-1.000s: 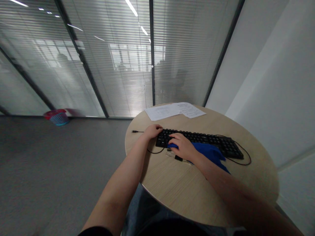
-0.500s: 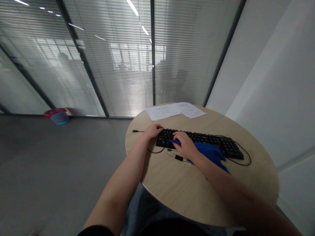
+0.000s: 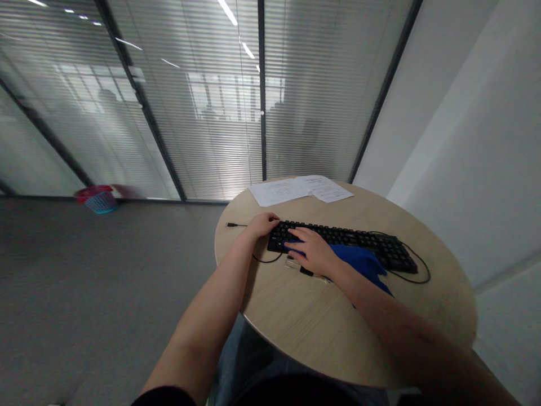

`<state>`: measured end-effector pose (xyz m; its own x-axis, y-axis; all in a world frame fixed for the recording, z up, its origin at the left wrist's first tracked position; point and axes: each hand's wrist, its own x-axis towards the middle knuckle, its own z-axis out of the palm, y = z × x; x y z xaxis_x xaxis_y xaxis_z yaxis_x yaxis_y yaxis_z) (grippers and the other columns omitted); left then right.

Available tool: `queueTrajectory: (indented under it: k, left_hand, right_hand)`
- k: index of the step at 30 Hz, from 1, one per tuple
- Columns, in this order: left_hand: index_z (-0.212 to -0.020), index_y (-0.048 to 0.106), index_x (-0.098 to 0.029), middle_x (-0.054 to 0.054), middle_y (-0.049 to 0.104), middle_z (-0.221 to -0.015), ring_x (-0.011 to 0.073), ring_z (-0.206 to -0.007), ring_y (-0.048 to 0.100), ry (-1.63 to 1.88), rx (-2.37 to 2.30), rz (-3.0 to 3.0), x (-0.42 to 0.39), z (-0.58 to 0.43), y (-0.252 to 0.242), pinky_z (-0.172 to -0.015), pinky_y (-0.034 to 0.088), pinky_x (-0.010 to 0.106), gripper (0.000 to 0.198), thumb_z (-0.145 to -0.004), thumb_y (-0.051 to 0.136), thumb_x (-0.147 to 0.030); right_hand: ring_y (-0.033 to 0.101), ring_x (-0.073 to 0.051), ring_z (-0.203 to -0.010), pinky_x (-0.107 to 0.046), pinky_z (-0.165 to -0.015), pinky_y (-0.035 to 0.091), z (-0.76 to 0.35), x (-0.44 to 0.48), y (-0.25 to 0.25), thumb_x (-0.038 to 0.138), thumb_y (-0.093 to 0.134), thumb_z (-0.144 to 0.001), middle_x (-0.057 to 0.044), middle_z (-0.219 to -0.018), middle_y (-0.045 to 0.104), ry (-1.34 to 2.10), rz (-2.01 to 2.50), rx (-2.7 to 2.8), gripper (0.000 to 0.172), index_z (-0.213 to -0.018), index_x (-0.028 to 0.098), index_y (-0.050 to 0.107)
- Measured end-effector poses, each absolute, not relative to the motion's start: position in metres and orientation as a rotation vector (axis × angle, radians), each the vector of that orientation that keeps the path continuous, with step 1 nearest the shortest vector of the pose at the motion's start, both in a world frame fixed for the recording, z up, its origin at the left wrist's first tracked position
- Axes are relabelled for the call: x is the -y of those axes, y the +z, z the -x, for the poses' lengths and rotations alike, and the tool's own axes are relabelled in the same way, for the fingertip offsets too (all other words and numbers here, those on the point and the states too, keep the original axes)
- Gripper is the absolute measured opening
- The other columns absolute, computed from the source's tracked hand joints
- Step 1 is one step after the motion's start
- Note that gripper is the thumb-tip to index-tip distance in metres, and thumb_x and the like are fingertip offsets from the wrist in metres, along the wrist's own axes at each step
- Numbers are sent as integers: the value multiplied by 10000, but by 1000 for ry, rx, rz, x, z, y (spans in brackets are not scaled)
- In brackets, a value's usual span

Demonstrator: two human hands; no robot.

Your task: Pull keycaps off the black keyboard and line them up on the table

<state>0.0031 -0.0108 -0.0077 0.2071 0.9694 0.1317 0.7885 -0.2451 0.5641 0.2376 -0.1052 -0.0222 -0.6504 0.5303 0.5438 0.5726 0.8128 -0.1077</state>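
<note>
A black keyboard [image 3: 363,243] lies across a round wooden table [image 3: 321,321]. My left hand [image 3: 262,224] is curled over the keyboard's left end, gripping it. My right hand [image 3: 311,251] presses a blue cloth [image 3: 359,264] against the keys near the left part of the keyboard, fingers closed down on the cloth. The cloth trails back under my right wrist. Just in front of the keyboard, partly under my right hand, lies a small clear item with a black part [image 3: 305,270].
The keyboard's black cable [image 3: 416,280] loops at its right end and another run leads to a plug [image 3: 230,225] near the table's left edge. Sheets of paper [image 3: 300,189] lie at the far side. A red and blue basket [image 3: 98,199] stands on the floor by the glass wall.
My right hand with the blue cloth has slid slightly back and forth over the left keys, ending a little to the left. The left hand has stayed on the keyboard's end.
</note>
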Motion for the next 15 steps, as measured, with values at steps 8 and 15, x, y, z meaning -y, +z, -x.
queueTrajectory:
  k: [8,15]
  left_hand:
    - [-1086,784,-183,69,788,-1056,233,-990,708,665,-1634,-2122,11,-3,-7,-908,524,296,293,-890,591,-285]
    - [-1098,778,-174,78,785,-1067,234,-987,708,664,-1638,-2112,11,-5,-6,-907,519,296,286,-897,597,-269]
  right_hand:
    - [526,-327,-1343,-595,-1098,443,-246,97,-22,256,671,-925,-119,-1441,605,-64,784,2419,206,-1075,265,813]
    - [494,-338,-1381,-584,-1102,439,-244,98,-22,270,654,-946,-128,-1488,561,-108,821,2450,243,-1146,267,794]
